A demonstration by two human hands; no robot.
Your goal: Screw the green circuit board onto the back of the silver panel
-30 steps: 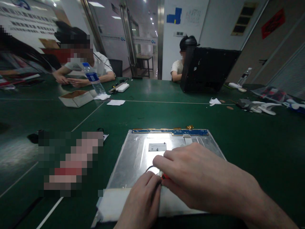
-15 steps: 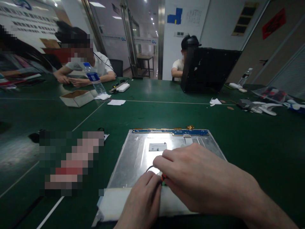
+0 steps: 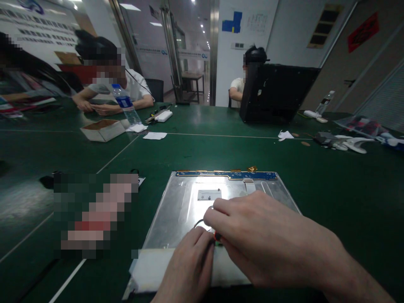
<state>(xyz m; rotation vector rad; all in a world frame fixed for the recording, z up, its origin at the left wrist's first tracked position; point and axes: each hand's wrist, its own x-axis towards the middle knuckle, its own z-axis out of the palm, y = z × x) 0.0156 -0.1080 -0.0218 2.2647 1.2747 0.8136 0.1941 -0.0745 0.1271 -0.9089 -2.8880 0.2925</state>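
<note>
A flat display panel [image 3: 167,210] lies back side up on the table in front of me, its metal back showing. A blue circuit board [image 3: 205,174] runs along its far edge, and a wide white strip [image 3: 151,267] covers the near edge. My right hand [image 3: 255,235] is closed over the panel's near part, fingertips pinched on a small red-and-black object [image 3: 217,236], mostly hidden. Beside it, my left hand [image 3: 192,261] has its fingers pressed together against the panel; what they grip is hidden. A thin dark wire [image 3: 198,221] curves out near the fingertips.
On the green table [image 3: 195,151] stand an open box [image 3: 104,131], a water bottle [image 3: 124,105] and a large black case [image 3: 279,94]. Gloves [image 3: 342,141] lie at the right. A blurred-out item [image 3: 101,214] is left of the panel. Other people sit across the table.
My right hand has shifted very slightly, and more black shows on the small object at its fingertips. The panel and my left hand stay in place.
</note>
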